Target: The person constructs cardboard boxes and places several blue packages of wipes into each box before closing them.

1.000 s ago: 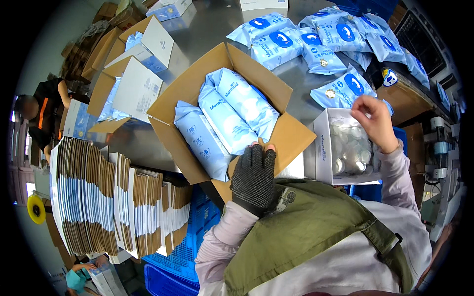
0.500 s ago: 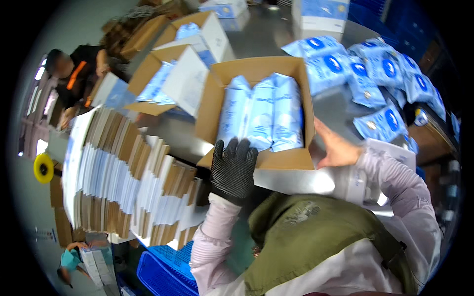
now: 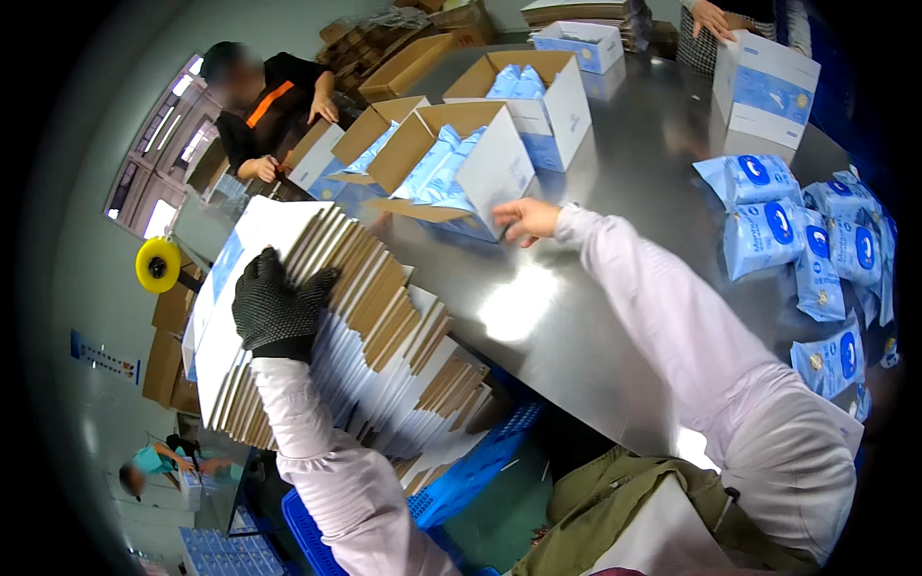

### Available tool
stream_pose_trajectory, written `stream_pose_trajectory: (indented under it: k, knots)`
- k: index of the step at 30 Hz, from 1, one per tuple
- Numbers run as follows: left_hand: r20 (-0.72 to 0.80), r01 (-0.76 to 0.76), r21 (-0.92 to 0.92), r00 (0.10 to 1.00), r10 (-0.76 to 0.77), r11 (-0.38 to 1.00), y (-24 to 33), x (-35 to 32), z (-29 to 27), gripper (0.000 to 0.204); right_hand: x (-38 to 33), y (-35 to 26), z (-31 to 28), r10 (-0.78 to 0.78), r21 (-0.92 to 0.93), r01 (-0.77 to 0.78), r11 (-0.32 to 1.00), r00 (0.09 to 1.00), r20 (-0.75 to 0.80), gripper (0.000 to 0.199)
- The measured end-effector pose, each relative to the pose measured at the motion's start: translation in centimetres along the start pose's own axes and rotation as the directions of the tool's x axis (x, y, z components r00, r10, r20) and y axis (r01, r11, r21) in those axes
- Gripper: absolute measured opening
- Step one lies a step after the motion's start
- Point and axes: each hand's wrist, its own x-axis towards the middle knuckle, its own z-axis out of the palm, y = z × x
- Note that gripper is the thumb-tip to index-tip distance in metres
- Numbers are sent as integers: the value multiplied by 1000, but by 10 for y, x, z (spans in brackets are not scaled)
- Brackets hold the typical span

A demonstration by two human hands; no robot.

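Observation:
My left hand (image 3: 279, 305), in a black dotted glove, rests on the white face of a thick stack of flattened cartons (image 3: 360, 307). Its thumb is spread across the board edges and its fingers lie over the face. My bare right hand (image 3: 526, 221) reaches out over the metal table, open, fingers apart, close to the near corner of an open carton (image 3: 495, 173). Blue soft packs (image 3: 444, 165) lie inside that carton. Whether my fingertips touch its wall I cannot tell.
More open cartons (image 3: 543, 115) stand beyond on the metal table (image 3: 615, 317). Blue packs (image 3: 764, 235) are heaped at the right. A co-worker (image 3: 279, 106) handles a carton at far left; another person's hands hold a white-and-blue box (image 3: 768, 91). Blue crates (image 3: 480, 461) sit below the stack.
The carton of packs between my hands has left its place in front of me. My left hand has moved left onto the stack; my right has reached forward. The view has turned.

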Motion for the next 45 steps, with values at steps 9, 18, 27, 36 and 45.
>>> stream_pose_trajectory:
  k: [9,18,27,36,45]
  knots:
    - [-731,-404,-9,628,269,915,56,-52,-105,22,-190,-68,-76,-331,-499,154,853,898,-289,62]
    - [-218,-278,-951,912,-348,-134,89,-133,-117,24,-279,-171,-139,-370,179,807,562,440,-818,77]
    - [-358,-284,-874,925,128,-395,113,-151,-136,51,-415,-156,-170,-536,-344,683,644,83,-840,68]
    - [350,394,-624,913,209,-675,120,-187,-65,58,-401,-121,-94,-489,-347,363,864,451,-746,51]
    - [349,335,-930,934,76,155,118,-263,-98,46,-382,-132,-52,-446,-167,457,874,614,-652,59]
